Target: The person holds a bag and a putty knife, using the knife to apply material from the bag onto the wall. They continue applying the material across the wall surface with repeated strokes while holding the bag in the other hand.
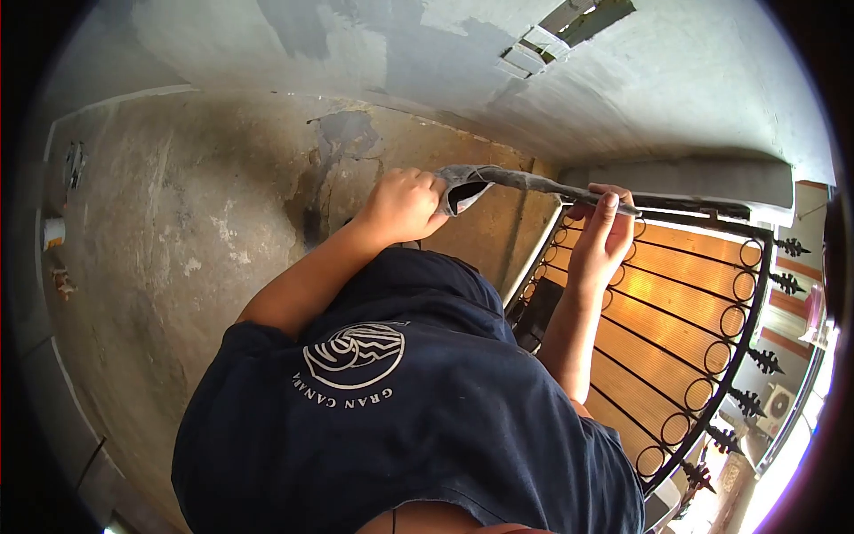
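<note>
Fabric strip (534, 182), long, grey and twisted, hangs between the two bare hands of a person in a navy T-shirt (427, 445) with a white round print. At its wider end, the left hand (400, 205) has its fingers curled together and clamped on the cloth; just beside those knuckles, a loose fold gapes open and shows a dark inside. At the narrow end, the right hand (605, 231) pinches the strip between thumb and fingertips, and I cannot tell how much of it is tucked behind them. Past the right fingers stands a black iron gate (767, 267) with rings along its bars, backed by an amber ribbed panel (654, 294). Beyond the left fingers spreads a stained brown-grey concrete surface (178, 222). To handle it well, I'd say, keep both grips firm and the pull even, so the middle doesn't sag. Turning the right fingertips gently might ease the twist, while the left ones had best stay clear of that gaping fold, lest they crumple it shut.
</note>
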A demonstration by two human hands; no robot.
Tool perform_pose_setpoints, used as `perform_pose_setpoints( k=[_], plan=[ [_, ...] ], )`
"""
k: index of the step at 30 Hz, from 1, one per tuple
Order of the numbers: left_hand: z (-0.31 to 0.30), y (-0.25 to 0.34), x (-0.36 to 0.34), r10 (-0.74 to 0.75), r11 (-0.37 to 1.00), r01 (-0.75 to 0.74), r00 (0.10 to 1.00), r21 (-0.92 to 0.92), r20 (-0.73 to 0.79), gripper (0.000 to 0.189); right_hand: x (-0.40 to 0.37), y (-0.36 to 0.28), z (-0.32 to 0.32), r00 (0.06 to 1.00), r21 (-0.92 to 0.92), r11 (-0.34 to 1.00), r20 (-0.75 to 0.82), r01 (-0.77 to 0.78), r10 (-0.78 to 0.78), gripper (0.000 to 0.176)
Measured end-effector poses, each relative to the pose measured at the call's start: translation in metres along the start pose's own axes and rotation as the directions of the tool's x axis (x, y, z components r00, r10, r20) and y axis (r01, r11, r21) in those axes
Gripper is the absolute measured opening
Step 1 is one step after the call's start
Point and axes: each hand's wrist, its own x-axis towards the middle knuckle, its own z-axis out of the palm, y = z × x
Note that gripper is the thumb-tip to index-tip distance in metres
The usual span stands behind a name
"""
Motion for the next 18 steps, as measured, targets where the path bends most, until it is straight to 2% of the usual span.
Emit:
perform_pose_setpoints(
  k=[2,6,8,12,14,15,18],
  plan=[
    [-0.004,0.002,0.001,-0.008,1.0,0.008,1.0,0.008,-0.003,0.028,0.0,0.006,-0.005,0.992,0.03,0.993,-0.053,-0.114,0.116,0.036],
    [-0.001,0.004,0.001,0.005,1.0,-0.005,1.0,0.009,0.007,0.028,0.001,0.018,-0.011,0.969,0.109,0.971,-0.104,-0.213,0.224,0.037],
    [-0.001,0.003,0.002,0.021,0.999,-0.023,0.998,0.039,0.059,0.028,0.005,0.019,-0.017,0.972,0.07,0.975,-0.088,-0.212,0.218,0.036],
    [0.006,-0.005,0.001,0.129,0.986,-0.136,0.989,0.095,0.074,0.028,0.02,0.005,-0.024,0.978,-0.043,0.996,0.192,-0.074,0.081,0.031],
    [0.007,-0.008,0.004,0.167,0.976,-0.182,0.977,0.116,0.129,0.028,0.03,0.006,-0.024,0.954,-0.069,0.996,0.29,-0.063,0.081,0.032],
    [0.007,-0.009,0.006,0.183,0.972,-0.199,0.974,0.121,0.131,0.027,0.035,0.006,-0.024,0.955,-0.067,0.996,0.286,-0.063,0.079,0.032],
    [0.004,-0.008,0.01,0.223,0.953,-0.255,0.956,0.163,0.191,0.026,0.048,0.008,-0.023,0.876,-0.065,0.997,0.478,-0.047,0.072,0.033]
  ],
)
